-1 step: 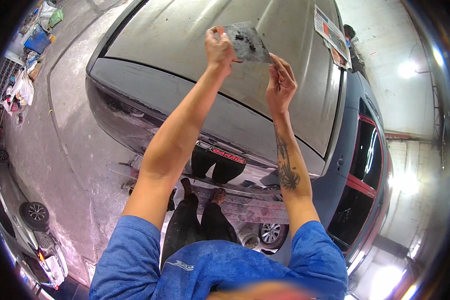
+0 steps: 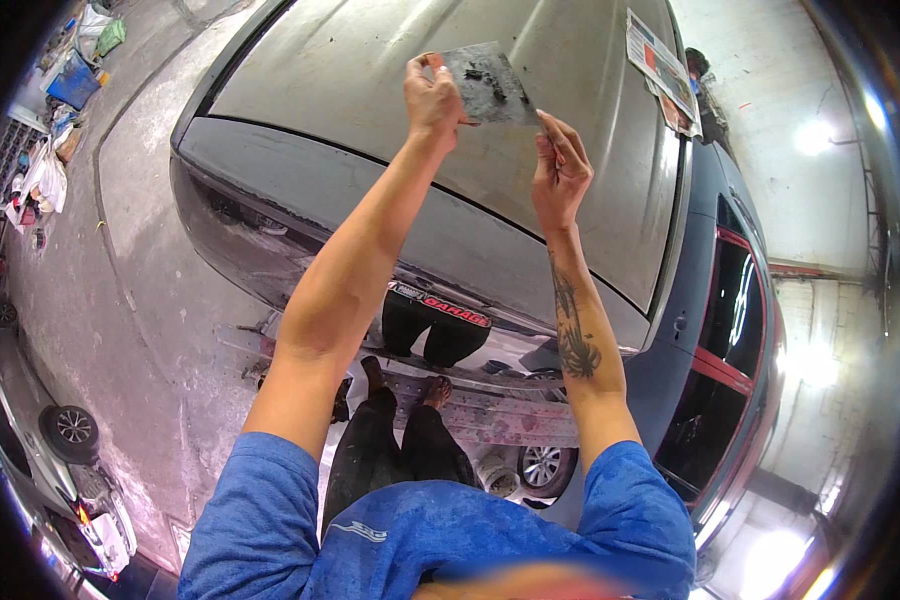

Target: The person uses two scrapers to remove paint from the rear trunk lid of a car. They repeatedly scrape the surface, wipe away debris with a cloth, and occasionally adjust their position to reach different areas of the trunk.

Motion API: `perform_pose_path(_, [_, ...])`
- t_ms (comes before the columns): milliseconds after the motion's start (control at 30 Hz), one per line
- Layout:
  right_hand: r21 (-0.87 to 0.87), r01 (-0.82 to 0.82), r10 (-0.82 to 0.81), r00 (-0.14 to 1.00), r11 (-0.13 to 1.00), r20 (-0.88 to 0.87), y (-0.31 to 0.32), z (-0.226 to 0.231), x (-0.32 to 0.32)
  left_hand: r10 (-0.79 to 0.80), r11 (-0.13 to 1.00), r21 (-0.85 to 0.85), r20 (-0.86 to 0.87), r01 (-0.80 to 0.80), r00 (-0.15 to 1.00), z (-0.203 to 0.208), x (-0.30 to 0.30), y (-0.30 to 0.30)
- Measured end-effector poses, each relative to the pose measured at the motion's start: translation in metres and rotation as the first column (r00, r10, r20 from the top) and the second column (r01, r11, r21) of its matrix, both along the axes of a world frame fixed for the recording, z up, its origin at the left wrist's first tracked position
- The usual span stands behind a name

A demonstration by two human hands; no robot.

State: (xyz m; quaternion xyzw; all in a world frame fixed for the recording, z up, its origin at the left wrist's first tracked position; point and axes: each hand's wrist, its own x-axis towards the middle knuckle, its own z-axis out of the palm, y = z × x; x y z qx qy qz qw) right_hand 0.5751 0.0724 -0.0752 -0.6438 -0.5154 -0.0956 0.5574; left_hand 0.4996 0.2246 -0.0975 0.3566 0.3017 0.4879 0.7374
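A thin grey flat plate (image 2: 482, 108) is held out over the vehicle's roof, with dark lumps of paste (image 2: 480, 75) on its face. My left hand (image 2: 434, 105) is closed round the plate's left side, where an orange-brown piece (image 2: 435, 61) shows by the thumb. Beside the plate's right corner, my right hand (image 2: 562, 165) has thumb and fingers pinched together. Whatever it may hold is too thin or hidden to make out. Below both hands spreads the dull beige-grey roof (image 2: 350, 75), bordered by a dark grey rear edge (image 2: 300, 165).
I stand on a paint-spotted plank (image 2: 500, 410) behind the vehicle. Newspaper (image 2: 660, 65) lies on the roof's right side, near a person (image 2: 698, 65). A blue-grey car side (image 2: 685, 320) with red-trimmed windows is at right. A loose wheel (image 2: 70, 427) and another car (image 2: 20, 400) are at left.
Both hands and the plate have shifted very slightly left. My right fingertips are a little farther from the plate's corner. The grips look the same.
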Motion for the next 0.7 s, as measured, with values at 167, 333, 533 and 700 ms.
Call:
perform_pose_path(167, [-0.089, 0.049, -0.039, 0.993, 0.995, 0.113, -0.007, -0.008, 0.014, -0.042, 0.999, 0.010, 0.024, 0.042, 0.999, 0.007, -0.011, 0.001])
perform_pose_path(333, [-0.112, 0.129, -0.098, 0.965, 0.985, 0.244, -0.010, -0.014, 0.033, -0.013, 1.000, -0.017, 0.036, 0.014, 0.999, 0.020, -0.020, 0.001])
perform_pose_path(533, [0.102, 0.264, -0.086, 0.615, 0.959, -0.784, -0.017, -0.004, 0.084, -0.087, 0.996, -0.029, 0.002, 0.087, 0.996, 0.029, -0.033, 0.001])
perform_pose_path(700, [0.707, -0.070, 0.585, -0.507, 0.704, -0.633, -0.003, -0.003, 0.102, -0.290, 0.951, -0.093, 0.049, 0.293, 0.956, 0.040, -0.029, -0.034])
